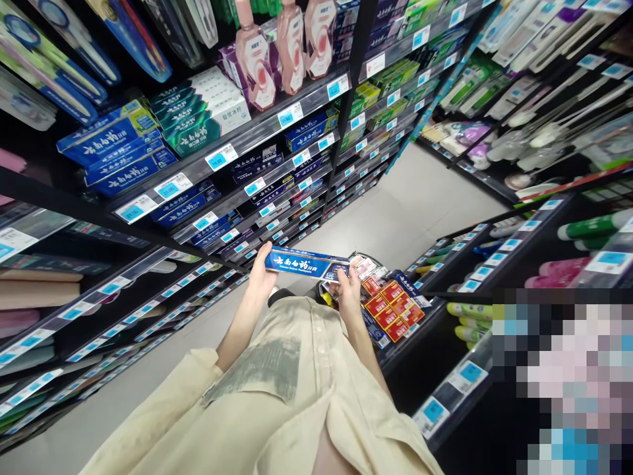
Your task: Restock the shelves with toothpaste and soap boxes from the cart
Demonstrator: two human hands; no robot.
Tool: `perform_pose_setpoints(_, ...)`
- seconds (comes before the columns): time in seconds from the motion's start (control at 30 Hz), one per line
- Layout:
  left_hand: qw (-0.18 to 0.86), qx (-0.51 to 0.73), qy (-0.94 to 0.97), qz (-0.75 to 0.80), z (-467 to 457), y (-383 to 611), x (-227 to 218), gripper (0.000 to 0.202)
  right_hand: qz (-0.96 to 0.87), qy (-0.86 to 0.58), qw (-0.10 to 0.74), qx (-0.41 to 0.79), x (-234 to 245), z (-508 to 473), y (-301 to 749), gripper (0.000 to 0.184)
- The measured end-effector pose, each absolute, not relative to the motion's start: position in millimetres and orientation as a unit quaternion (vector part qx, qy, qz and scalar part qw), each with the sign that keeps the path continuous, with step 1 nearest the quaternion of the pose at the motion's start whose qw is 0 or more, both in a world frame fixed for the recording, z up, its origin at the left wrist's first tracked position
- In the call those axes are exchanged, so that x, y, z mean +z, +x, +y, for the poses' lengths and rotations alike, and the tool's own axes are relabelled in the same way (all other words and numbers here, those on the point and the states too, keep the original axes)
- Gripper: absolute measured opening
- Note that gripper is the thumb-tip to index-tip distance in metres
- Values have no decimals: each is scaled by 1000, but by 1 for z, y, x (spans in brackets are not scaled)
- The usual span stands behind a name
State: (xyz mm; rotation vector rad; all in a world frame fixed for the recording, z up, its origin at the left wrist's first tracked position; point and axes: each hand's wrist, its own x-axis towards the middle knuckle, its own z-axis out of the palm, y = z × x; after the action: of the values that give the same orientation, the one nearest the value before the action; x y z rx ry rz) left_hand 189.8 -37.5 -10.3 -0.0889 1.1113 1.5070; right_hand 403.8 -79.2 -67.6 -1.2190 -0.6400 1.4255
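Between my two hands I hold a long blue toothpaste box (301,263), its printed front facing up towards me. My left hand (262,267) is closed round the box's left end. At the right end, my right hand (347,287) grips it with the fingers and thumb on its lower corner. Just beyond and below my right hand lie several red and dark blue packs (393,307), partly hidden by my wrist. Similar blue toothpaste boxes (131,173) are stacked on the shelf to the upper left.
A tall shelf rack with price tags (221,157) runs along the left, carrying green-and-white toothpaste boxes (202,112) and pink mouthwash bottles (257,59). Another rack stands close on the right, with green and pink tubes (556,267). Grey floor (395,198) stretches between them.
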Motion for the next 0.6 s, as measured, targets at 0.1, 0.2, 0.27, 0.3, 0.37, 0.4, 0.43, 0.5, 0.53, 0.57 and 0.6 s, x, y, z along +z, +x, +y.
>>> perform_pose_setpoints(0.1, 590, 643, -53, 486, -35, 190, -8, 21, -271, -514, 543, 606, -68, -78, 405, 48)
perform_pose_setpoints(0.2, 595, 637, -52, 488, -32, 191, -7, 22, -273, -522, 533, 608, -68, -77, 407, 48)
perform_pose_setpoints(0.27, 597, 632, -51, 491, -30, 191, -7, 23, -276, -527, 529, 605, -68, -75, 408, 48)
perform_pose_setpoints(0.3, 597, 630, -52, 494, -29, 192, -8, 23, -277, -528, 529, 604, -68, -75, 408, 48)
perform_pose_setpoints(0.37, 598, 625, -52, 499, -27, 193, -9, 23, -277, -528, 530, 603, -68, -74, 410, 48)
perform_pose_setpoints(0.4, 598, 623, -52, 502, -26, 193, -9, 23, -276, -526, 530, 605, -68, -74, 410, 48)
perform_pose_setpoints(0.43, 597, 623, -52, 504, -26, 194, -9, 23, -275, -524, 530, 607, -68, -73, 411, 48)
perform_pose_setpoints(0.5, 591, 626, -58, 505, -24, 196, -8, 23, -275, -522, 526, 612, -69, -73, 413, 49)
perform_pose_setpoints(0.53, 587, 628, -64, 508, -24, 196, -8, 24, -279, -521, 522, 615, -69, -73, 414, 48)
perform_pose_setpoints(0.57, 582, 628, -72, 512, -23, 196, -7, 25, -285, -520, 517, 617, -70, -73, 415, 47)
perform_pose_setpoints(0.6, 578, 626, -76, 518, -23, 196, -7, 26, -293, -518, 510, 621, -70, -72, 416, 45)
